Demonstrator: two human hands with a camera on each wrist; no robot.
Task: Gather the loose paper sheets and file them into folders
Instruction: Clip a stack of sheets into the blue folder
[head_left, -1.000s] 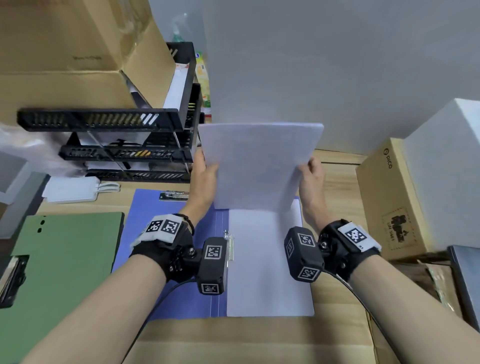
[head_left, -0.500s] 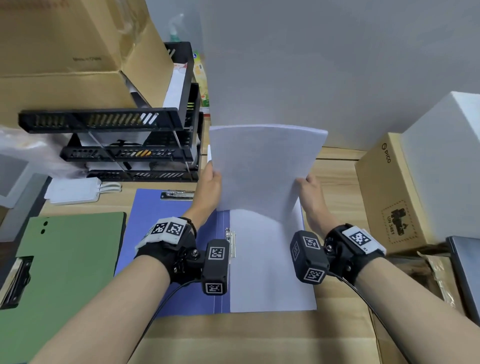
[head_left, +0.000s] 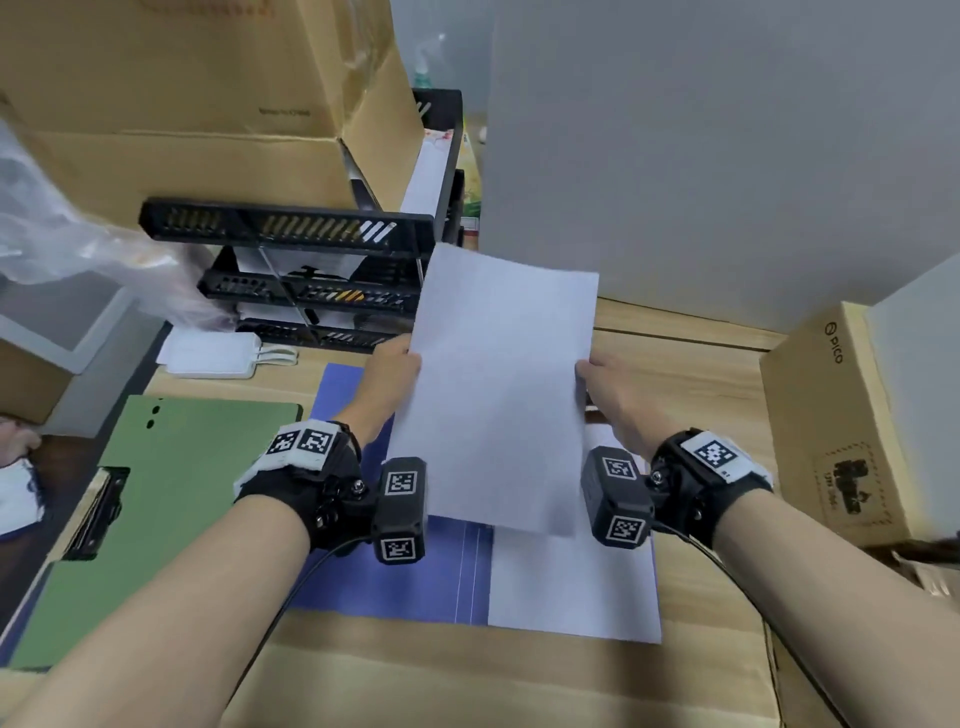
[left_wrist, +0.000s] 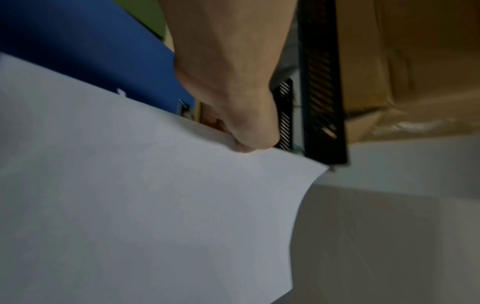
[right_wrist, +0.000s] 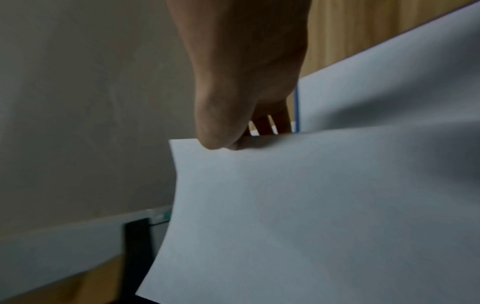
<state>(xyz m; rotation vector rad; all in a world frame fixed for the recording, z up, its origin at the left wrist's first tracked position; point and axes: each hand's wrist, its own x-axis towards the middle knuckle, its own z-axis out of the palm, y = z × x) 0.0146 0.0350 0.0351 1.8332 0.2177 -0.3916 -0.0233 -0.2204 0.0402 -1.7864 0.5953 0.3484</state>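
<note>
Paper sheets (head_left: 501, 395) held upright-tilted above open blue folder (head_left: 405, 582), not yet filed. Left hand (head_left: 397, 371) grip pinches left edge; right hand (head_left: 610, 387) grip pinches right edge. White sheet (head_left: 571, 587) already lies in folder. Green folder (head_left: 171, 499) on counter (head_left: 691, 374), closed, untouched. Judged: roughly midway.

An office: stacked black paper trays (head_left: 291, 244) on a wooden tabletop (head_left: 685, 364), folders (head_left: 171, 499) in front, cardboard boxes (head_left: 197, 98) above.

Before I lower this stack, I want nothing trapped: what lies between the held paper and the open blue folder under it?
In the head view, one white sheet lies on the blue folder below the held paper; the covered stretch is hidden.
</note>
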